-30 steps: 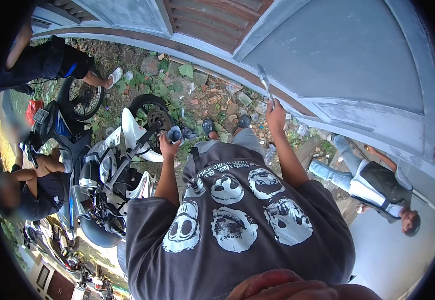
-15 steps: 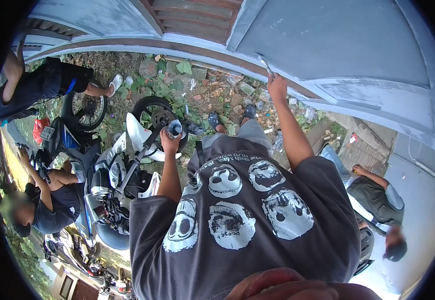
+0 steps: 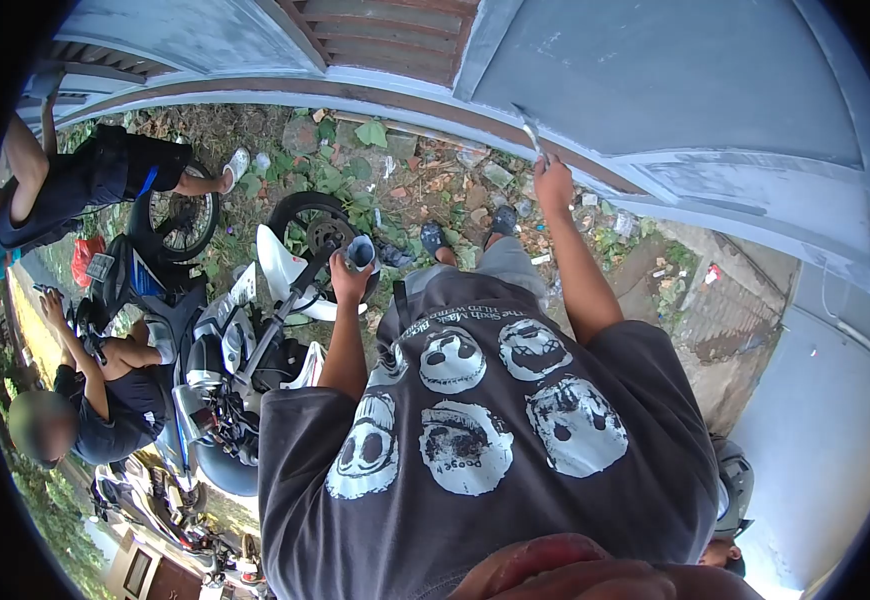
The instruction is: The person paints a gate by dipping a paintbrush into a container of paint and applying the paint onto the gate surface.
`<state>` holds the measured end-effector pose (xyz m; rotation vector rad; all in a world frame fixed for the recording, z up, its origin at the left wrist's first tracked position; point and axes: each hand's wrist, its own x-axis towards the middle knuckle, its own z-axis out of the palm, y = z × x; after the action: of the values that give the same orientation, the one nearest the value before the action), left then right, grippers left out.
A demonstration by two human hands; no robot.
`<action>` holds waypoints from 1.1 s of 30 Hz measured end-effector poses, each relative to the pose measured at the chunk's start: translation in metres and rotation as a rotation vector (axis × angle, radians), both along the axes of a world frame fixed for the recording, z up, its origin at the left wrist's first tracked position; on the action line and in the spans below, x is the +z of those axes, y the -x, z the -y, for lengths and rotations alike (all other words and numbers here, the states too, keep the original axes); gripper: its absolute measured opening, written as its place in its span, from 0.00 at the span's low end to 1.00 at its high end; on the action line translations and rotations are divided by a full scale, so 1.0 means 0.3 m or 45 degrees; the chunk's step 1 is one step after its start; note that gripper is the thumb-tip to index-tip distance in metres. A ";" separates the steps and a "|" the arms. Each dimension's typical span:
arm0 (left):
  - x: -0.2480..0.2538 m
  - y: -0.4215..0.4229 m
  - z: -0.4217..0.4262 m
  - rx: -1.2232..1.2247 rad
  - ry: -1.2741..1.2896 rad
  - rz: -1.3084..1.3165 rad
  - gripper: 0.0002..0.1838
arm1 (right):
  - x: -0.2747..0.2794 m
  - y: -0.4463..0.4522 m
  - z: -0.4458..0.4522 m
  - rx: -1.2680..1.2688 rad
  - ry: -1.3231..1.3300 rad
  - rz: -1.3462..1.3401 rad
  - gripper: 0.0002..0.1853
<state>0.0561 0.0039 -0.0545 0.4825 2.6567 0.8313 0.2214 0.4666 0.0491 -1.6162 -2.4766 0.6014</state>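
Note:
My right hand (image 3: pixel 553 185) is closed round the handle of a paintbrush (image 3: pixel 530 132), held out in front at the wall's lower edge. The brush's bristle end is against or very near the grey-blue wall panel (image 3: pixel 655 80); I cannot tell whether it touches. At waist height, my left hand (image 3: pixel 348 279) grips a small cup (image 3: pixel 360 251) with bluish-grey on its inside. What lies in the cup is not clear. A brown strip (image 3: pixel 595 158) runs along the wall just beyond the right hand.
Close on my left stands a motorcycle with a white front fender (image 3: pixel 277 262). Another motorcycle's wheel (image 3: pixel 181 222) is beyond it. A person (image 3: pixel 115 400) sits by the motorcycles, and another (image 3: pixel 85 190) stands at the wall. Leaves and rubble (image 3: pixel 435 190) cover the ground.
The brush and my right hand have shifted very slightly. My left hand and the cup moved a little to the right. The person on the right has mostly dropped out of view.

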 end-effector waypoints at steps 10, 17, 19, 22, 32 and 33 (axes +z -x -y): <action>-0.061 -0.033 0.091 0.112 -0.006 0.055 0.47 | 0.026 -0.137 0.125 0.068 -0.082 -0.195 0.18; -0.064 -0.053 0.119 -0.005 -0.006 -0.118 0.45 | -0.068 -0.115 0.014 0.006 -0.028 0.056 0.18; -0.042 -0.047 0.105 -0.003 -0.013 -0.089 0.44 | -0.071 -0.100 -0.021 0.028 -0.036 0.104 0.15; -0.017 -0.040 0.084 0.062 0.009 -0.029 0.46 | -0.068 -0.079 -0.065 0.031 -0.022 0.102 0.15; -0.011 -0.054 0.085 0.104 0.029 0.028 0.47 | 0.027 -0.023 -0.076 0.098 0.120 0.100 0.21; -0.005 -0.060 0.092 0.108 0.022 0.058 0.47 | 0.007 -0.016 -0.078 0.132 0.106 0.112 0.19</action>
<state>0.0741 -0.0237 -0.0559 0.3440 2.6560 0.8325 0.2261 0.4901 0.0512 -1.5834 -2.6458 0.6692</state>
